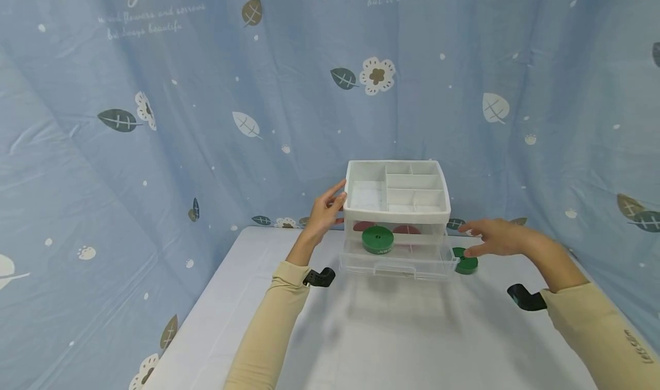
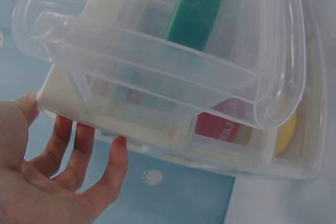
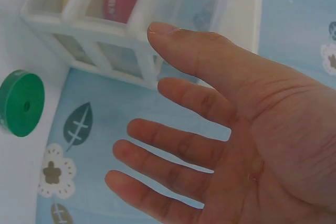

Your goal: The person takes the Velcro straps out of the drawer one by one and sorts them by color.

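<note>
A white drawer organizer (image 1: 397, 216) with a divided top tray stands on the table. Its clear upper drawer (image 1: 356, 264) is pulled out and has a green ribbon roll (image 1: 378, 239) in it. My left hand (image 1: 323, 215) touches the organizer's left side, its fingers spread along the white wall. My right hand (image 1: 497, 238) hovers to the organizer's right with spread fingers and nothing in them. Near it, a second green ribbon roll (image 3: 22, 103) lies on the table beside the drawer. Through the lower clear front show a red roll (image 2: 218, 125) and part of a yellow one (image 2: 286, 135).
The organizer stands on a white table (image 1: 402, 344) close to its back edge. Behind and left hangs a blue curtain (image 1: 289, 92) with leaves and flowers. Black wrist cameras (image 1: 321, 277) sit on both sleeves.
</note>
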Tool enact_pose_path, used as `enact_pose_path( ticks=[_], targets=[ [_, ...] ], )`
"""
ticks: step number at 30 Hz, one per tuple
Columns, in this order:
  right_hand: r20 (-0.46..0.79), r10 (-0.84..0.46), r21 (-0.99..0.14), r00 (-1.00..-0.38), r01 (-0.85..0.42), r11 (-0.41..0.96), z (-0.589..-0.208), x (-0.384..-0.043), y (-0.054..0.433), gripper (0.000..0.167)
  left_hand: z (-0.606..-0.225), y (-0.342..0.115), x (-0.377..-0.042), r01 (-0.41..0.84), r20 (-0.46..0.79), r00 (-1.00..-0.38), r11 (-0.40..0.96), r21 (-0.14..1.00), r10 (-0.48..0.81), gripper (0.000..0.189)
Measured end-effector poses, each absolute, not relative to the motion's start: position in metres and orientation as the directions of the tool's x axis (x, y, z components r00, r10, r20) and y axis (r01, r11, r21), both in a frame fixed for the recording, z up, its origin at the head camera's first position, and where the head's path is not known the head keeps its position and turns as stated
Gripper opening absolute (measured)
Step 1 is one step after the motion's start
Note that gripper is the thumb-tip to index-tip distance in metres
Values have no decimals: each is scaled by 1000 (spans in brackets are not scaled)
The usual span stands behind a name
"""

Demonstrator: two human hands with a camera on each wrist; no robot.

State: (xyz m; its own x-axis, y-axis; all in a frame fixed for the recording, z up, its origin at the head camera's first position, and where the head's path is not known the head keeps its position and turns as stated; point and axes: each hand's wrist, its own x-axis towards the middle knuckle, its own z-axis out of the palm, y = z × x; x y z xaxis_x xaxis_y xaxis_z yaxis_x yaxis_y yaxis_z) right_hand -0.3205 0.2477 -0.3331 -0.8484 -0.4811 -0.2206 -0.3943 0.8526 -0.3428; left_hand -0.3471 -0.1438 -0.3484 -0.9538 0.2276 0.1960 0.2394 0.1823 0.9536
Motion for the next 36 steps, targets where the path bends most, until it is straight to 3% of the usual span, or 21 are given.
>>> enact_pose_path(
  ticks=[9, 36],
  targets=[
    [-204, -512, -345, -835, -428, 835, -317, -314, 242, 71, -370, -144, -366, 259, 230, -957, 162, 952, 176, 48],
    [-78, -542, -267, -837, -506, 820, -290, -291, 183, 57, -372, -143, -365, 261, 237, -960, 163, 952, 151, 44]
  ],
)
